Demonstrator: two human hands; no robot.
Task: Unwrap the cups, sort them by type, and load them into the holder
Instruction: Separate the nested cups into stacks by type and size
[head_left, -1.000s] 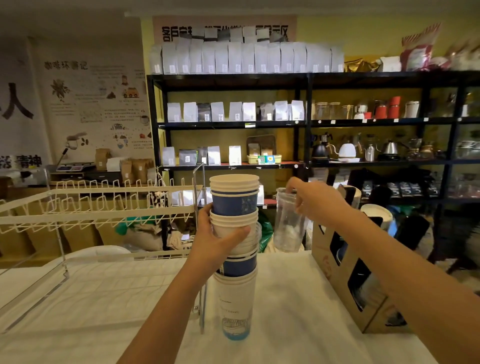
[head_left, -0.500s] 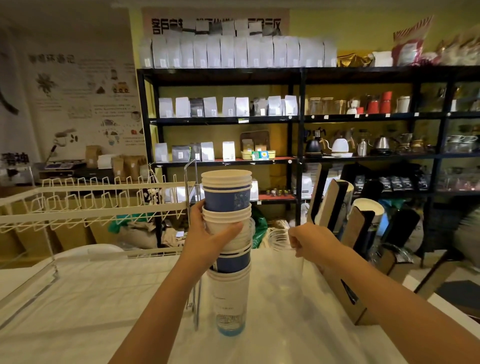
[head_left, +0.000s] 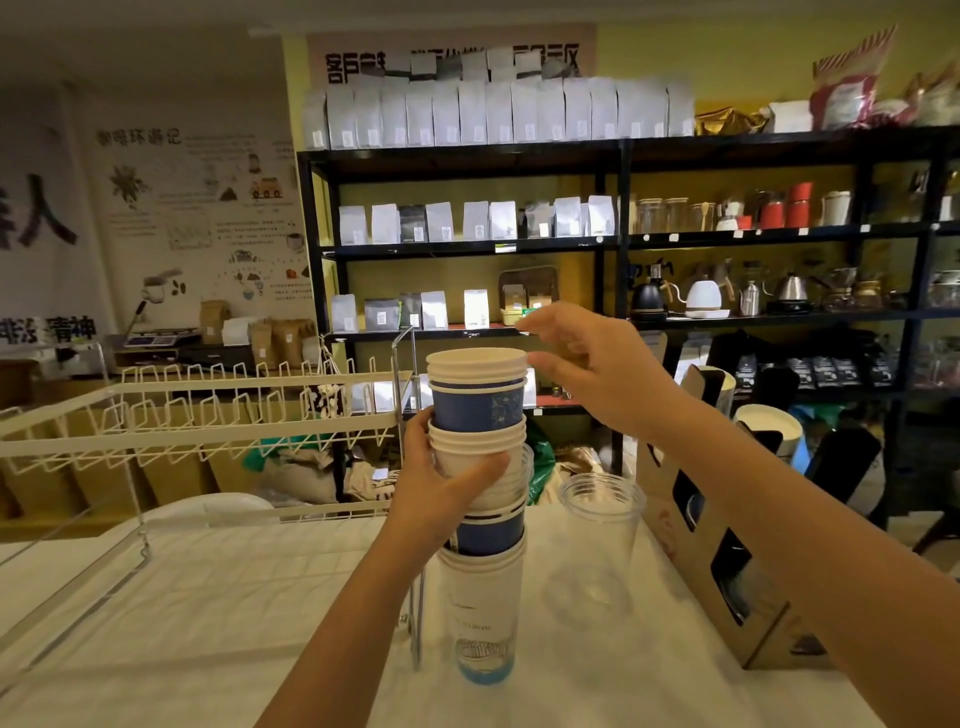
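Observation:
A tall stack of nested paper cups (head_left: 480, 483), white and blue, stands upright on the white table (head_left: 208, 597). My left hand (head_left: 441, 488) grips the stack around its middle. My right hand (head_left: 587, 369) hovers open beside the top rim of the stack, fingers spread, holding nothing. A clear plastic cup (head_left: 597, 535) stands upright on the table just right of the stack, apart from both hands. The brown cardboard cup holder (head_left: 727, 561) stands at the right, with a white cup (head_left: 769, 431) and dark items in its slots.
A white wire rack (head_left: 197, 415) rises on the left of the table, its metal post (head_left: 413, 597) right beside the stack. Black shelving (head_left: 613, 239) with bags, kettles and jars fills the background. The table's right edge lies just past the cardboard holder.
My right hand brought the clear plastic cup down from beside the stack, set it on the table and let go, then rose to the top of the stack. The left hand kept its grip.

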